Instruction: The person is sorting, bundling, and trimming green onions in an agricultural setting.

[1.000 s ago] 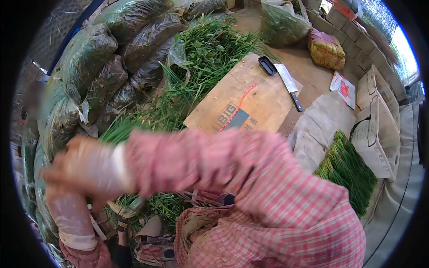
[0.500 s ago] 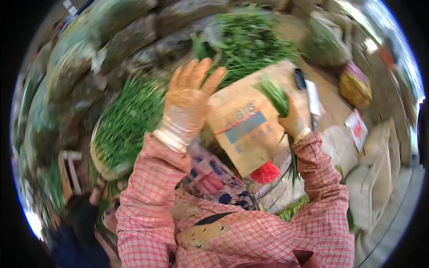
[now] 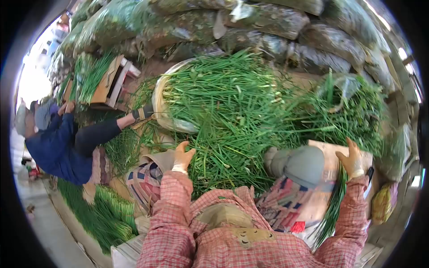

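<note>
My left hand, in a pale glove, hovers at the lower left edge of a big heap of long green stalks. Its fingers are apart and it holds nothing. Over at the right, my right hand, also gloved, has its thumb and fingers round the top side of a bunch of green stalks, which hangs down beside the wooden board. The board lies partly under my knee. A red bundle of ties shows at its lower part.
Another person in dark blue sits at the left near a wooden stand. Filled plastic sacks are stacked along the back. Trimmed stalks lie at the lower left. A yellow bag stands far right.
The view has swung left, bringing the heap and the other person into fuller sight. My left hand has moved off the board's side to the heap. The bunch by my right hand now hangs lower.
</note>
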A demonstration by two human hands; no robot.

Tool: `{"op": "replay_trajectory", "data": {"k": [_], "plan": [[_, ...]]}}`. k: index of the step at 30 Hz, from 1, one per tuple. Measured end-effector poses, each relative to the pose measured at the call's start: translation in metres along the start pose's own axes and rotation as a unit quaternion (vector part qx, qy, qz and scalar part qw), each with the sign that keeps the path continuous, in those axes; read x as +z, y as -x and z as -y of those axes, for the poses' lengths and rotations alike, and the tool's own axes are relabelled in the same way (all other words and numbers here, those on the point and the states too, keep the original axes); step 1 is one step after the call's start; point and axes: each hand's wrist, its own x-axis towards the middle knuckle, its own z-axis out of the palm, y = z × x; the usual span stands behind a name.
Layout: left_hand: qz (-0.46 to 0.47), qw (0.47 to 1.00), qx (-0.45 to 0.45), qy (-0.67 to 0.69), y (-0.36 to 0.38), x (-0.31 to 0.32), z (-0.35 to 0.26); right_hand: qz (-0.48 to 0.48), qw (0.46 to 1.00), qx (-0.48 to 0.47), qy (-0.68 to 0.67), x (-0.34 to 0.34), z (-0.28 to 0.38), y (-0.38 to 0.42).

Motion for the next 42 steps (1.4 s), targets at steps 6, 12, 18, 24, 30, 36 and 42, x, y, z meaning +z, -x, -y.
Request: {"op": "replay_trajectory", "data": {"k": [6,12,18,24,30,36,42], "plan": [[-0.202,0.965,-0.077,0.147,-0.079,0.037,0.055,0.125,0.933,-0.336,0.033,0.088,0.253,-0.155],[-0.153,0.978,0.053,-0.135,-0.042,0.061,0.018,0.22,0.767,-0.569,0.196,0.248,0.335,-0.14],[0.186,0.951,0.037,-0.243,0.022,0.127,0.021,0.435,0.8,-0.344,0.229,0.276,0.288,-0.034],[0.414,0.819,0.095,-0.386,0.054,0.11,0.01,0.586,0.711,-0.312,0.234,0.269,0.28,-0.019],[0.423,0.72,0.121,-0.537,0.08,0.123,0.009,0.308,0.787,-0.521,0.122,0.259,0.379,-0.097],[0.536,0.774,0.07,-0.329,0.042,0.077,0.006,0.372,0.712,-0.564,0.193,0.296,0.271,-0.089],[-0.056,0.987,-0.095,0.117,-0.066,-0.004,-0.002,0.708,0.615,-0.336,0.087,0.303,0.18,-0.103]]}}
